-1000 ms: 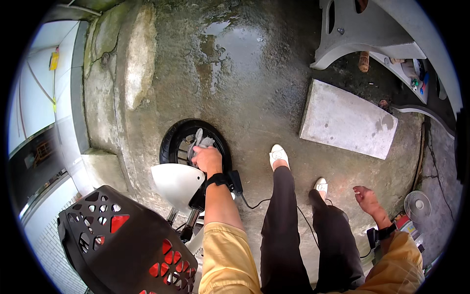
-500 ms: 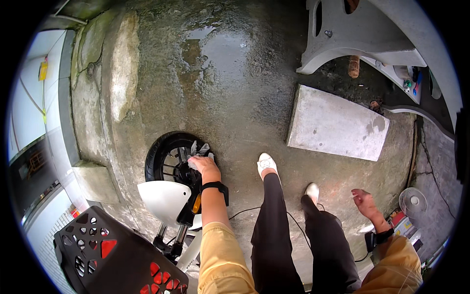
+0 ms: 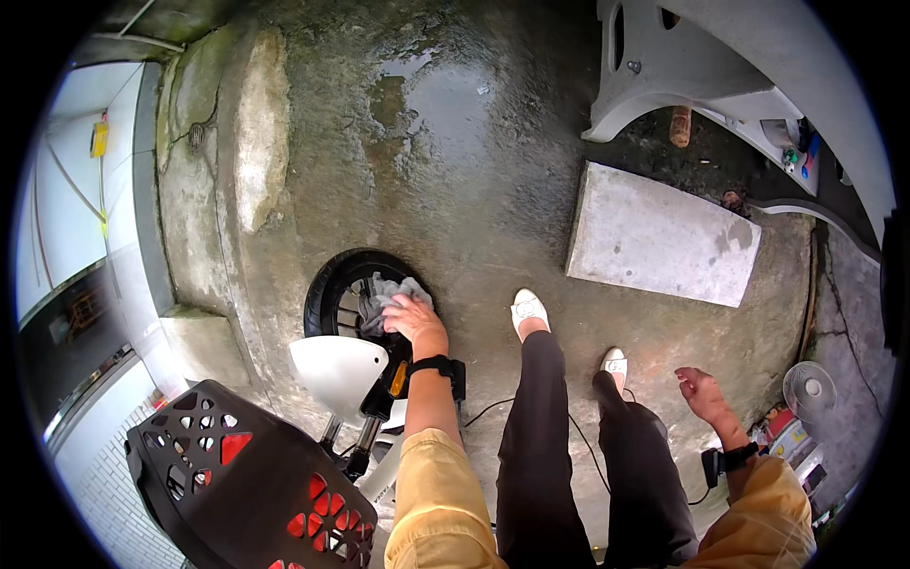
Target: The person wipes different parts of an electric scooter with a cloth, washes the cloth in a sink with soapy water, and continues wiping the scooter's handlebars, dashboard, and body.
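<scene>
My left hand (image 3: 409,318) is closed on a crumpled grey cloth (image 3: 387,292), pressing it against the right side of a scooter's front wheel (image 3: 322,289). The wheel has a black tyre and dark spokes, partly hidden by the cloth and hand. Below it sits the white front mudguard (image 3: 334,370), with an orange reflector (image 3: 398,379) beside my wrist. A black basket (image 3: 218,474) with red showing through its cut-outs covers the lower left. My right hand (image 3: 700,391) hangs away from the scooter over the floor, fingers loosely bent; I see nothing in it.
A pale stone slab (image 3: 664,237) lies on the wet concrete floor at right. Beyond it stands a grey moulded sink stand (image 3: 701,66) with a brown bottle-like object (image 3: 680,126) beneath. A fan (image 3: 809,391) is at far right. A thin black cable (image 3: 590,446) runs behind my legs.
My left hand has shifted slightly across the wheel with the cloth, which now looks more spread out. The whole view has moved a little; my right hand stays hanging.
</scene>
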Tool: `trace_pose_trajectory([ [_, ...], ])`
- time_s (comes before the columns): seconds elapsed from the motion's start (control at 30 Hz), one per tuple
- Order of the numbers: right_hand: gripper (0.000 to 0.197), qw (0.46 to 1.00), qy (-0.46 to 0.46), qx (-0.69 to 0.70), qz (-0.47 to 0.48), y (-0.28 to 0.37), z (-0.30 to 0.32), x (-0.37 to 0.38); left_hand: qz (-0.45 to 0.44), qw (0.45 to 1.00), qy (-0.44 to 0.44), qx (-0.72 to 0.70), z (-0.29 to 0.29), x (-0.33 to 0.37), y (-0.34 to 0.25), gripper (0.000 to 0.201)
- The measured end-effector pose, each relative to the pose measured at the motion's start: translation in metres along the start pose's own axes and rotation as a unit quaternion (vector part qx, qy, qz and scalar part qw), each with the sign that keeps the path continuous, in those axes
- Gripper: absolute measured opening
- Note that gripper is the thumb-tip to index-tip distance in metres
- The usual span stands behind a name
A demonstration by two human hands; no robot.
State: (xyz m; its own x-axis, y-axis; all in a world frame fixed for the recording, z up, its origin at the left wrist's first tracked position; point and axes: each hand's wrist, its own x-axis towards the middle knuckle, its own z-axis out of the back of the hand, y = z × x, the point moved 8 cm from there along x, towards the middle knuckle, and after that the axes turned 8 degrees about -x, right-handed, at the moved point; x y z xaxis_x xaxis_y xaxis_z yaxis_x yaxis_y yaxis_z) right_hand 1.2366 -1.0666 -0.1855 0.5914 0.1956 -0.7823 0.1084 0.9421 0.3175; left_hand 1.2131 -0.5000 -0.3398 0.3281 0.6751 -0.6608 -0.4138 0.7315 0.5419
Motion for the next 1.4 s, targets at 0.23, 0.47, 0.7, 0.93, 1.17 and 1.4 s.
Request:
trace_pose_trajectory([
  [0.23, 0.027, 1.0, -0.02, -0.015, 0.014, -0.012, 0.02, -0.02, -0.137, 0.99, -0.04, -0.009, -0.036, -0.079, -0.057, 0.025],
  [0.47, 0.028, 1.0, -0.017, -0.017, 0.013, -0.033, 0.023, -0.043, -0.149, 0.97, -0.137, -0.135, -0.068, -0.162, -0.028, 0.014],
  [0.7, 0.027, 0.998, -0.042, -0.018, 0.032, -0.087, 0.035, -0.1, -0.116, 0.978, -0.074, -0.159, -0.073, -0.243, 0.014, 0.025],
  [0.93, 0.022, 0.986, -0.054, -0.114, -0.108, -0.273, 0.033, -0.224, -0.115, 0.97, -0.049, -0.207, -0.068, -0.337, 0.051, 0.04],
  [1.17, 0.016, 0.894, 0.044, -0.223, -0.386, -0.46, 0.017, -0.492, -0.154, 0.884, -0.067, -0.437, -0.044, -0.387, 0.086, 0.044],
  [1.4, 0.015, 0.856, 0.051, -0.065, -0.511, -0.438, -0.016, -0.692, -0.174, 0.667, -0.147, -0.71, 0.093, -0.433, 0.115, 0.046],
])
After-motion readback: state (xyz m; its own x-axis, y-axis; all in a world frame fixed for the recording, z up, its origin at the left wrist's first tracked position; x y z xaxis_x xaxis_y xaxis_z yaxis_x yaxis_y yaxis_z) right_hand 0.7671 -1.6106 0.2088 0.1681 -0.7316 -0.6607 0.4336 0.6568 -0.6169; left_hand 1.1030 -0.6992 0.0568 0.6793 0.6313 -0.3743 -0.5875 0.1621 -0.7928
